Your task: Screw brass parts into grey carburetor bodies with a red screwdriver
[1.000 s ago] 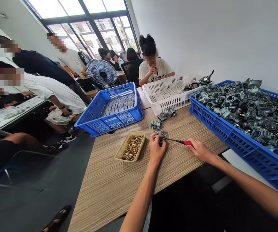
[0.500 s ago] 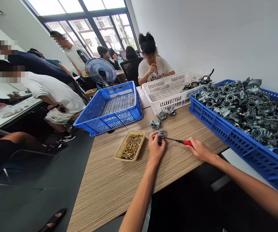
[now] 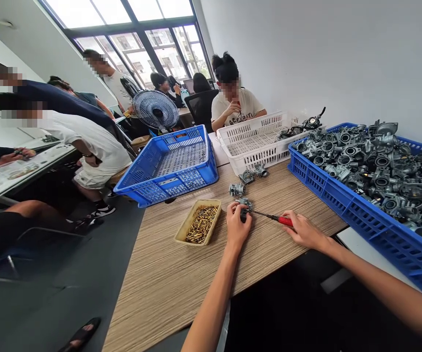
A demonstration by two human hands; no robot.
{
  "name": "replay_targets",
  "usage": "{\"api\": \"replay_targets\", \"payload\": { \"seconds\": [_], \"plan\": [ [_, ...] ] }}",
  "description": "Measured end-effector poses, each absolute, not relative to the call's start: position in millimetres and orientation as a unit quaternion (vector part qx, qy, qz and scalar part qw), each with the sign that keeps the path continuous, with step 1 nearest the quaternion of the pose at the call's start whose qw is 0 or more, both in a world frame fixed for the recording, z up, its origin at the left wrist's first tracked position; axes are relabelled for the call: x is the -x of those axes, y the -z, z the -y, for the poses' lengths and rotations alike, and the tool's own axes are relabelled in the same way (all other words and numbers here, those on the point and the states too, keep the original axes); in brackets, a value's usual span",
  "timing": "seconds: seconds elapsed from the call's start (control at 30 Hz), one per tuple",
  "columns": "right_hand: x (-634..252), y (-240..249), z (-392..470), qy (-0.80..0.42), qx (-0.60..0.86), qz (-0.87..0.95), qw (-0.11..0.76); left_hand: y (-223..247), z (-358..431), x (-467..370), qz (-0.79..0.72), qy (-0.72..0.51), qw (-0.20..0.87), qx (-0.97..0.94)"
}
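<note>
My left hand [image 3: 237, 224] is closed around a grey metal carburetor [image 3: 246, 204] on the wood-grain table [image 3: 166, 283], its fingers hiding part of it. In my right hand [image 3: 303, 230] is a screwdriver with a red and black handle [image 3: 284, 221]. Its dark shaft points left, and the tip meets the side of the carburetor; the exact contact spot is too small to make out. Just beyond lie more carburetors [image 3: 236, 189] in a short row. Left of my left hand sits a cream tub [image 3: 179, 237] holding many small brass jets [image 3: 201, 225].
A blue crate [image 3: 346, 205] heaped with carburetors stands at the right. Behind the table's far side are a white crate [image 3: 265, 159] with a few parts and a blue crate [image 3: 174, 188]. A person [image 3: 238, 105] sits across; others are at the left near a fan [image 3: 155, 111].
The fingers of my right hand have shifted and loosened slightly on the screwdriver's handle. My left hand stays on the carburetor. The view has moved a little.
</note>
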State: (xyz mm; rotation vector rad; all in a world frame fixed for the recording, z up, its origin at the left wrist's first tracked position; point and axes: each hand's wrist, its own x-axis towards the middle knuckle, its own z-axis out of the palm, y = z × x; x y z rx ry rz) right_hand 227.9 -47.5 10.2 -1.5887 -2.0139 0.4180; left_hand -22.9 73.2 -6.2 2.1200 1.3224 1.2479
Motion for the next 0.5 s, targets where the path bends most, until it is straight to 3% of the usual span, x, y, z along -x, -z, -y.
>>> {"api": "replay_targets", "payload": {
  "seconds": [0.5],
  "plan": [
    [-228.0, -15.7, 46.0, -0.168, 0.612, 0.735, 0.238, 6.2, -73.1, 23.3, -0.465, -0.443, 0.178, -0.746]
  ]
}}
